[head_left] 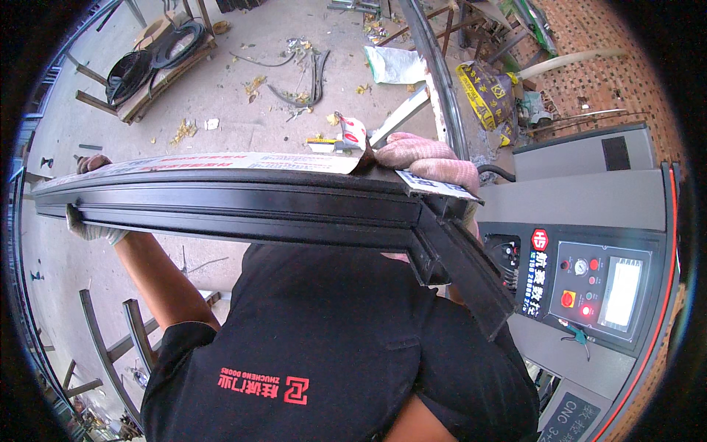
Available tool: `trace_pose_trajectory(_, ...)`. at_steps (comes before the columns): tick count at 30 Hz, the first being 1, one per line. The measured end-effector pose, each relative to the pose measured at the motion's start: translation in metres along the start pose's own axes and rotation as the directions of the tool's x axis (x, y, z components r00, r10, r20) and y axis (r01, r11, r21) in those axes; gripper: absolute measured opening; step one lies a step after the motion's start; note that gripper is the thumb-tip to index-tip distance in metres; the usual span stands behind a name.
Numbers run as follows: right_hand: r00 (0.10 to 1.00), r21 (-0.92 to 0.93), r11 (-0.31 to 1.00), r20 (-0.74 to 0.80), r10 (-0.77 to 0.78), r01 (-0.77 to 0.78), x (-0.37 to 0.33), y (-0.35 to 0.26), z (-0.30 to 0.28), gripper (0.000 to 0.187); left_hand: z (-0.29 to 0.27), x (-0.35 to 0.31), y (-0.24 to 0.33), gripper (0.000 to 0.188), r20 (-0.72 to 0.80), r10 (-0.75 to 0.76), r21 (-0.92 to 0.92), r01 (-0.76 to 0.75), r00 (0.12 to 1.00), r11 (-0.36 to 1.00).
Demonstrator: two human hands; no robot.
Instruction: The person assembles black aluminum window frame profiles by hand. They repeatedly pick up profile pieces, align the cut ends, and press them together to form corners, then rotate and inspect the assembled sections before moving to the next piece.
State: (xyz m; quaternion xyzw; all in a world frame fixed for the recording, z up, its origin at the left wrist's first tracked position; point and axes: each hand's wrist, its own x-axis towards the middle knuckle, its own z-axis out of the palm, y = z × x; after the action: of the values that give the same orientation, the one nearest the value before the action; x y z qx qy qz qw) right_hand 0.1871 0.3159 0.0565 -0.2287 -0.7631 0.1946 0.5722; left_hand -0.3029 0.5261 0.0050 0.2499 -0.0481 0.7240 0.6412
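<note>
Fingers [445,172] of left hand [87,225] and right hand [416,153] in a grip around the black profile [243,205], near opposite ends.

Red lettering [263,387] marks shirt [317,317] and film [294,161]; white characters [540,276] mark the machine [574,202].

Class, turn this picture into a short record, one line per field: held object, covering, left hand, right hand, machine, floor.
Held object: long black profile, with a shorter black piece angling off its right end
Covering: printed film along the upper edge, its right end curled up
Left hand: gloved, gripping near the left end
Right hand: gloved, gripping near the right end
Machine: grey control cabinet at right, lit screen
Floor: white bag, yellow-and-dark bag
</note>
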Motion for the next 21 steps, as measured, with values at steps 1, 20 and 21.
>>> trace_pose_trajectory(1,1.000,-0.008,1.000,-0.015,0.007,-0.007,-0.001,-0.001,0.000,0.077,-0.001,0.000,-0.001,0.063,0.022,-0.010,-0.029,0.011,1.000,1.000)
trace_pose_trajectory(20,0.926,0.082,0.928,-0.083,0.369,-0.363,-0.025,-0.014,0.006,0.112,-0.013,-0.013,0.014,0.049,-0.431,0.334,0.507,-0.082,0.838,0.858)
trace_pose_trajectory(21,0.921,0.064,0.924,-0.081,0.381,-0.376,-0.030,-0.018,0.006,0.119,-0.012,-0.012,0.012,0.050,-0.427,0.322,0.508,-0.070,0.845,0.858)
